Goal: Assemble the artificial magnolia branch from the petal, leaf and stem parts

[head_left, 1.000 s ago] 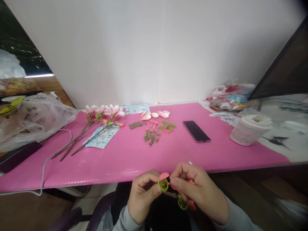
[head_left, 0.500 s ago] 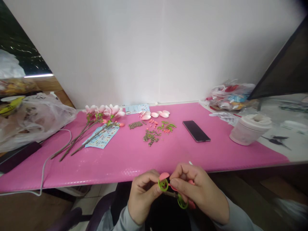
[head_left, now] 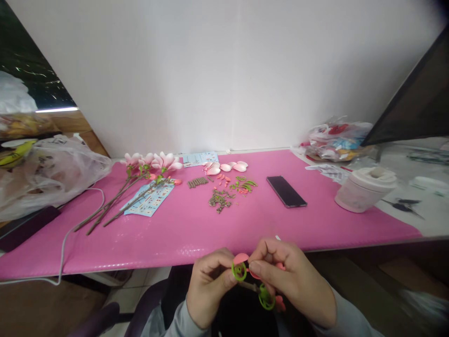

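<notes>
My left hand (head_left: 211, 286) pinches a green ring-shaped plastic piece (head_left: 239, 271) between thumb and forefinger, with a coral petal piece (head_left: 241, 258) standing at its top. Close beside it, my right hand (head_left: 286, 276) is closed on a coral plastic piece (head_left: 254, 273) that touches or nearly touches the ring. A short brown stem (head_left: 248, 284) runs below toward a second green ring (head_left: 266, 298) under my right hand. More coral parts (head_left: 280, 303) show there. My fingers hide how the pieces join.
On the pink mat (head_left: 168, 243) lie flower stems (head_left: 115, 203), instruction sheets (head_left: 149, 199), loose petals (head_left: 226, 167), small brown parts (head_left: 220, 200), green pieces (head_left: 247, 184) and a phone (head_left: 286, 191). At right stand a white cup (head_left: 365, 189) and a bag of parts (head_left: 338, 140); a plastic bag (head_left: 52, 173) is at left.
The held pieces have shifted slightly down and right, and the lower coral parts show a little more under my right hand. Both hands keep their grip.
</notes>
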Demonstrator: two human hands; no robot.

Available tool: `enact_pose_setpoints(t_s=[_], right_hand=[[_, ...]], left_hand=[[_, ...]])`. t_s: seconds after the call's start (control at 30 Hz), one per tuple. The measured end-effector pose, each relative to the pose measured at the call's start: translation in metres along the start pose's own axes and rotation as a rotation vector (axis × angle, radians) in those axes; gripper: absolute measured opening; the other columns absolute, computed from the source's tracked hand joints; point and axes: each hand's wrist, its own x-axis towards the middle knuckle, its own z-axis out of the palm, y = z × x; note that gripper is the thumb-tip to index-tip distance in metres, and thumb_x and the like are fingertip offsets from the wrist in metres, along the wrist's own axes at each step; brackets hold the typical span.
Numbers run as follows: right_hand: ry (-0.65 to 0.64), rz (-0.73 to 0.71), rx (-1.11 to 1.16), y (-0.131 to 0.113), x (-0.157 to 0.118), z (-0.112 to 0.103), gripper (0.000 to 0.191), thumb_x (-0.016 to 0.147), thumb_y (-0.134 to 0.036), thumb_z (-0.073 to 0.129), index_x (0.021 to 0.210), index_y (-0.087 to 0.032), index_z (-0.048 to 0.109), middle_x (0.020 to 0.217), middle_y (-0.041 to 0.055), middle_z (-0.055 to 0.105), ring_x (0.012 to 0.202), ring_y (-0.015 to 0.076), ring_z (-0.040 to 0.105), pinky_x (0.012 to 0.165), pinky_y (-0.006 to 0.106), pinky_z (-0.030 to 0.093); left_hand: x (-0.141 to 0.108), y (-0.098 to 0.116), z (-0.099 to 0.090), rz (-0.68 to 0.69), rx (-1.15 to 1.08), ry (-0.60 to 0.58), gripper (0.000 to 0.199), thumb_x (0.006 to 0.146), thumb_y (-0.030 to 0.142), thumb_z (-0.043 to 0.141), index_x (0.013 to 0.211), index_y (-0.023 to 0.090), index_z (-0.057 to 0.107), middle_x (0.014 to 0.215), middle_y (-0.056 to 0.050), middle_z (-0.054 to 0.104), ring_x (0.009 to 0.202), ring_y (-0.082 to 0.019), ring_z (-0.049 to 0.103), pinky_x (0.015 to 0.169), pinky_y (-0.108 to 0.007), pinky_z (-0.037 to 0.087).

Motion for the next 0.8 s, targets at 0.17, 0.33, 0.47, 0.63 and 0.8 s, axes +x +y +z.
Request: enact_pose_setpoints(t_s=[0.17,0.33,0.47,0.63,0.8], right_hand=[[0.005,0.036,-0.002,-0.0005,-0.0008,0.001,0.023,0.079,-0.036,0.056,0.072,-0.015,0.052,0.044,-0.0066,0.048,0.032,0.0044,0.04,0.033,0.015,0.032],[0.0,0.035,-0.005,-0.0024,-0.0017,0.0011,0.023,0.079,-0.036,0.056,0.071,-0.015,0.052,0.043,-0.0064,0.048,0.033,0.0048,0.042,0.035,0.015,0.033],[-0.008,0.043,-0.01,-0.0023,-0.0007,0.001,0.022,0.078,-0.036,0.057,0.071,-0.015,0.053,0.041,-0.0065,0.047,0.032,0.0057,0.042,0.035,0.016,0.032],[0.009,0.059,-0.04,-0.0028,-0.0002,0.0005,0.024,0.078,-0.039,0.057,0.074,-0.015,0.055,0.042,-0.0053,0.05,0.032,0.0065,0.042,0.035,0.018,0.034],[0.025,0.057,-0.087,-0.0062,-0.0034,0.0005,0.023,0.076,-0.036,0.06,0.072,-0.014,0.056,0.051,-0.0019,0.056,0.039,0.0078,0.047,0.039,0.02,0.037]], left_hand=[[-0.0004,-0.0002,0.0008,0.009,-0.014,-0.009,0.013,0.071,0.025,0.07,0.062,0.016,0.068,0.059,-0.001,0.058,0.057,-0.012,0.05,0.056,-0.025,0.039],[-0.0019,0.0003,-0.0006,-0.002,-0.013,-0.013,0.008,0.071,0.021,0.07,0.065,0.016,0.07,0.063,-0.003,0.063,0.058,-0.013,0.055,0.057,-0.024,0.043],[-0.0031,0.0006,-0.0013,0.001,0.003,-0.019,0.005,0.071,0.019,0.07,0.067,0.016,0.07,0.064,-0.003,0.065,0.059,-0.013,0.057,0.058,-0.024,0.045],[-0.0029,0.0023,0.0002,0.021,0.018,-0.043,0.003,0.071,0.017,0.07,0.069,0.017,0.072,0.064,-0.003,0.065,0.058,-0.012,0.058,0.057,-0.023,0.045],[-0.0017,0.0012,0.0009,0.043,0.083,-0.043,0.006,0.071,0.018,0.07,0.067,0.015,0.071,0.063,-0.004,0.065,0.058,-0.013,0.057,0.057,-0.024,0.043]])
